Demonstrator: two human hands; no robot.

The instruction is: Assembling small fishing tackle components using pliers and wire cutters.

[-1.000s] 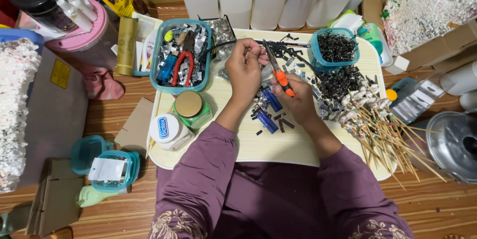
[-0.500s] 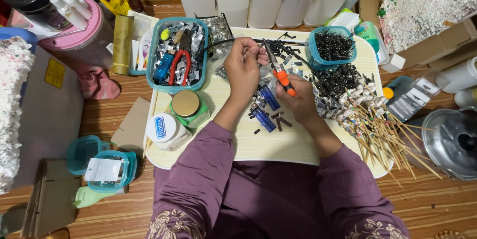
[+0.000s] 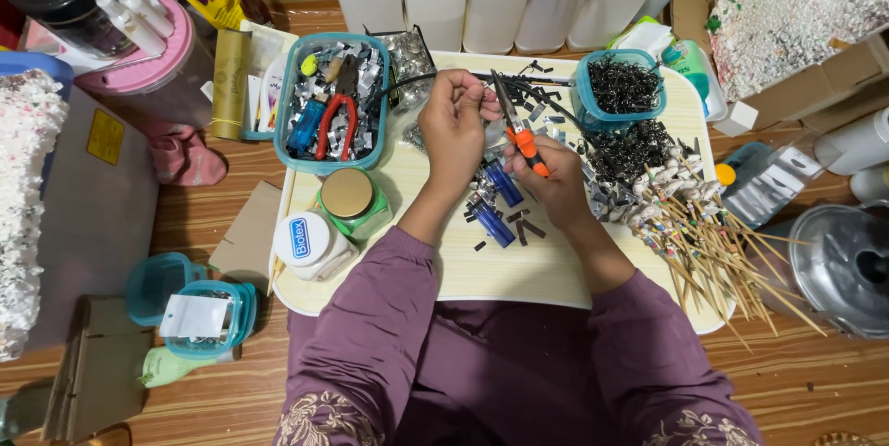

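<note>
Cream tray table [image 3: 519, 279] fills my view, cluttered with black bits. My right hand [image 3: 556, 182] grips the orange-handled snips [image 3: 514, 126], blades angled up-left toward my left hand [image 3: 456, 126], which is just beside them, pinching something too small to tell.

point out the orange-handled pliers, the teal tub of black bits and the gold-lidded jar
orange-handled pliers [image 3: 524, 142], head view, on the orange handle in the right hand
teal tub of black bits [image 3: 585, 105], head view, on its left rim
gold-lidded jar [image 3: 347, 192], head view, on the lid's centre
</note>
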